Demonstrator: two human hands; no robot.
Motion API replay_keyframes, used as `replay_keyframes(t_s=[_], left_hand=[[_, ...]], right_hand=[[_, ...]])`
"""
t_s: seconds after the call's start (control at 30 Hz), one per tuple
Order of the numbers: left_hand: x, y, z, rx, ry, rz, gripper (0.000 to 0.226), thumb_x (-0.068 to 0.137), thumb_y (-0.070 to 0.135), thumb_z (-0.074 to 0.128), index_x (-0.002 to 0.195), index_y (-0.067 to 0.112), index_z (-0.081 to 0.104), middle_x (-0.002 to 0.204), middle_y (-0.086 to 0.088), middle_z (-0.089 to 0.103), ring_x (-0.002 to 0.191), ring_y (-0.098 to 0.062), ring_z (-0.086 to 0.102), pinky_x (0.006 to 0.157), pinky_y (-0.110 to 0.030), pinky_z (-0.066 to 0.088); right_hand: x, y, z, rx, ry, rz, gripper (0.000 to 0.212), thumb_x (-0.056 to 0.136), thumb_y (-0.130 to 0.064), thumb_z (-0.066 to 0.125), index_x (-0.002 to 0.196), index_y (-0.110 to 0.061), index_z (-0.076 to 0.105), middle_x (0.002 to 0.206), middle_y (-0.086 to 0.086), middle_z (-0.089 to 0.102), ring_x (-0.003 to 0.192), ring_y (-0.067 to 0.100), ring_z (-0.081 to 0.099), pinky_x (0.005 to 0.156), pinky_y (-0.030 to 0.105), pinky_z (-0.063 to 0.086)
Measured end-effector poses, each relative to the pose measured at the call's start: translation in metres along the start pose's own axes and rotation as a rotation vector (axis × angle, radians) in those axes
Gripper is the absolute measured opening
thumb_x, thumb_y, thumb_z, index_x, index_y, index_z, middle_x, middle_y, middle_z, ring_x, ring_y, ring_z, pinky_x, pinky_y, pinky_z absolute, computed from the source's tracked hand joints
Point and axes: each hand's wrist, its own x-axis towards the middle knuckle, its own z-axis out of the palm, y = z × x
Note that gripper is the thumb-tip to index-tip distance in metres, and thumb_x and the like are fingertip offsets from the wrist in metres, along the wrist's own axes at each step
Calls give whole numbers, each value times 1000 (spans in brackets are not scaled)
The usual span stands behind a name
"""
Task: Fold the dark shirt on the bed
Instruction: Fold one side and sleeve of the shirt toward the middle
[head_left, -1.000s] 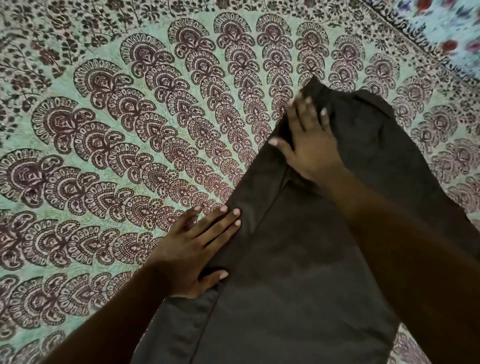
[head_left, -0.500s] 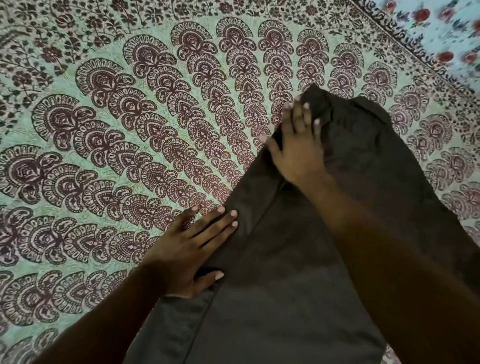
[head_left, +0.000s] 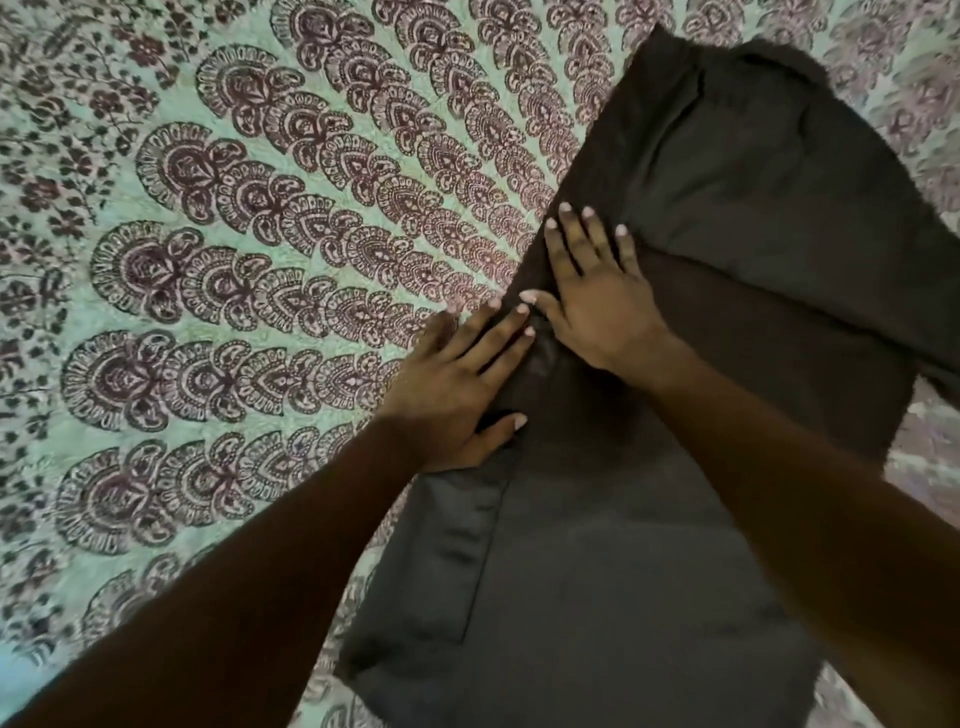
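The dark shirt (head_left: 737, 171) lies in a long strip on the bed, running from the near edge up to the far right. A folded flap covers its far part, with a crease across the middle. My left hand (head_left: 457, 379) rests flat on the shirt's left edge, fingers straight and half on the bedspread. My right hand (head_left: 597, 301) lies flat just beside it on the cloth, fingers spread and pointing away from me. The fingertips of both hands nearly touch.
A green bedspread (head_left: 234, 234) with dark red paisley arches covers the bed to the left and beyond the shirt. More of the same patterned cloth shows to the right of the shirt (head_left: 924, 441).
My right hand has slid back along the shirt's left edge toward me and now sits beside my left hand. The camera has moved closer. My left hand has stayed on the edge.
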Motion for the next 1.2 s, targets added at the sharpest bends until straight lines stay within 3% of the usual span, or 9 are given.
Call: replay_keyframes(t_s=[0.27,0.43,0.53,0.63,0.73,0.9,0.97,1.1,1.2], left_hand=[[-168,72,42,-131,-14,-60,86,98,65,41,164,15,18,173,-3,9,160,-21,8,126,-50,22],[-248,108,57,-231,-61,-55,79,101,58,44,163,14,24,173,-2,13,160,-24,12,122,-53,31],[-263,113,56,-288,7,-3,61,105,46,42,156,13,41,170,-3,24,156,-26,26,120,-52,34],[-248,101,40,-301,136,-165,49,104,31,40,149,15,51,166,-4,35,148,-26,40,119,-48,33],[-218,76,23,-283,189,-285,52,104,29,40,154,16,42,167,-3,31,153,-27,30,121,-47,26],[-204,62,38,-126,46,-182,63,106,43,33,164,21,19,174,3,9,160,-22,10,125,-52,19],[-225,65,54,-76,1,-115,66,106,46,29,165,19,14,174,1,5,160,-21,5,125,-53,19],[-289,81,69,-63,-36,-47,70,105,50,34,164,15,17,174,-2,8,160,-23,7,125,-54,21],[-319,91,66,-71,-25,-6,62,105,43,40,160,14,34,172,-3,19,158,-23,20,122,-54,27]], right_hand=[[-122,-59,24,43,-30,-96,71,105,-58,20,166,-22,15,174,9,6,161,29,6,128,57,12],[-197,-90,35,9,-66,-390,60,108,-49,29,164,-28,23,174,9,10,160,30,12,127,55,14],[-216,-99,32,-45,-33,-508,56,109,-49,26,161,-28,33,172,9,19,159,28,17,127,54,17],[-210,-107,24,24,-29,-285,62,106,-56,27,163,-29,29,173,10,12,160,30,13,127,57,17],[-218,-126,32,42,-76,-168,73,102,-66,27,165,-31,18,174,14,2,160,36,4,125,62,16],[-288,-159,59,160,-20,-226,62,108,-54,28,163,-27,27,173,12,8,160,31,7,127,55,16],[-303,-162,63,244,35,-222,56,110,-47,27,157,-21,42,171,11,20,159,29,19,126,55,22],[-288,-154,56,368,344,-136,42,107,-29,54,140,-5,62,155,15,51,144,30,49,119,56,36],[-240,-147,37,341,267,-58,57,105,-38,51,154,-10,45,167,13,31,157,31,25,125,56,26]])
